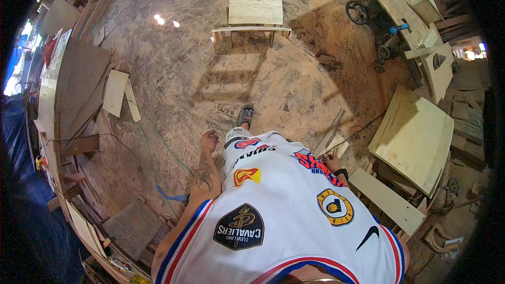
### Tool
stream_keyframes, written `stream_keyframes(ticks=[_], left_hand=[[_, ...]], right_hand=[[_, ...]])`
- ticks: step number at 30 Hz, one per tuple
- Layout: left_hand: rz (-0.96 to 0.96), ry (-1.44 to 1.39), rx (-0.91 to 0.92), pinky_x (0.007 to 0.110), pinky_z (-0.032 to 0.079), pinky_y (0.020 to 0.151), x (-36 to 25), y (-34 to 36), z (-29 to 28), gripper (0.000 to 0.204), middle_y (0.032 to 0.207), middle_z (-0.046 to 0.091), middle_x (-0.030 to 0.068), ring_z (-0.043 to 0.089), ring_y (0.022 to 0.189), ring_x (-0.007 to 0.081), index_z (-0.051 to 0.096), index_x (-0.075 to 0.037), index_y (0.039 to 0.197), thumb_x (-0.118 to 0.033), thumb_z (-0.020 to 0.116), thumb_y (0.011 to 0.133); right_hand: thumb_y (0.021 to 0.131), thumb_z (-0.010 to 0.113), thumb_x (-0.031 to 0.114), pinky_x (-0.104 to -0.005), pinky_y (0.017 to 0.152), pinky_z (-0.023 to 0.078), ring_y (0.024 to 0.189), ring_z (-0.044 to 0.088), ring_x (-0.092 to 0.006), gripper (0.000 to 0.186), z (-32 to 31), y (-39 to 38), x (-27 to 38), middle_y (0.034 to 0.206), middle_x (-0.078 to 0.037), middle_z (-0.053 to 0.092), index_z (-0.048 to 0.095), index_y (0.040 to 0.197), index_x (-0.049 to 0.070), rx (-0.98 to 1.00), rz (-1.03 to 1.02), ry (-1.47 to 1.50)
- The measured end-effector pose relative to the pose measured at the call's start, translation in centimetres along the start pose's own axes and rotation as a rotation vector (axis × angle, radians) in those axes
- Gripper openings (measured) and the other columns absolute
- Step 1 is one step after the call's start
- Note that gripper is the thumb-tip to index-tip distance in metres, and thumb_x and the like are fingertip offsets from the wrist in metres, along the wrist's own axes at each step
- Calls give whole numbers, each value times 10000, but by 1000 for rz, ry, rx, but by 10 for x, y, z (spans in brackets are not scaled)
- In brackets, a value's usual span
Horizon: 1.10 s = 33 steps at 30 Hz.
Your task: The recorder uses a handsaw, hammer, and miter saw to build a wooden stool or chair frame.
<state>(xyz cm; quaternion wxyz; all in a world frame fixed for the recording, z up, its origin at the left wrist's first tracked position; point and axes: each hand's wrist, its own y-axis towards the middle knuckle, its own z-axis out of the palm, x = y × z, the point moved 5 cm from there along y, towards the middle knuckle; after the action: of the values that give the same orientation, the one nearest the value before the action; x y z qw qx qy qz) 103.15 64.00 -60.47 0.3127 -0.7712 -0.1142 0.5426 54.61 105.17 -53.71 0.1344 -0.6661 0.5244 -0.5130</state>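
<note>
Setting: carpentry shop, floor (pixel 179 73) thick with sawdust.
Left hand (pixel 209 141): hangs at the person's side, fingers loosely curled, holding nothing.
Right hand (pixel 331 162): low beside the hip, mostly hidden by the white jersey (pixel 284 205); it appears to touch the thin wood strips (pixel 332 139), but whether it grips them cannot be told.
Wood strips: lying or leaning just right of the person, near the cut plywood panels (pixel 415 137).
Small wooden bench (pixel 253 16): stands assembled, well ahead.
Progress: judged early; panels cut and stacked, strips not yet carried or fitted.
</note>
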Motion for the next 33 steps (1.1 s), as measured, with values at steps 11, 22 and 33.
stream_keyframes(ticks=[11, 22, 33], left_hand=[[7, -11, -22, 318, 543, 616, 1, -2, -1, 360, 849, 682, 149, 668, 692, 218, 598, 45, 1158, -11, 589, 802], [44, -61, -19, 304, 545, 638, 44, 18, -3, 354, 910, 694, 148, 677, 727, 202, 625, 40, 1136, -61, 616, 797], [39, 103, -6, 334, 574, 644, -7, -12, 6, 295, 926, 676, 163, 686, 744, 231, 591, 56, 1143, -14, 551, 860]], right_hand=[[959, 568, 304, -335, 718, 576, 813, 687, -237, 407, 3, -4, 12, 914, -179, 693, 619, 1027, -94, 18, -8, 20], [946, 581, 330, -317, 752, 532, 820, 679, -196, 395, 4, -10, 14, 920, -131, 711, 669, 1032, -45, -53, -30, -195], [949, 576, 309, -318, 712, 528, 786, 658, -176, 374, 6, 1, -1, 892, -124, 708, 671, 1019, -46, -46, -10, -225]])
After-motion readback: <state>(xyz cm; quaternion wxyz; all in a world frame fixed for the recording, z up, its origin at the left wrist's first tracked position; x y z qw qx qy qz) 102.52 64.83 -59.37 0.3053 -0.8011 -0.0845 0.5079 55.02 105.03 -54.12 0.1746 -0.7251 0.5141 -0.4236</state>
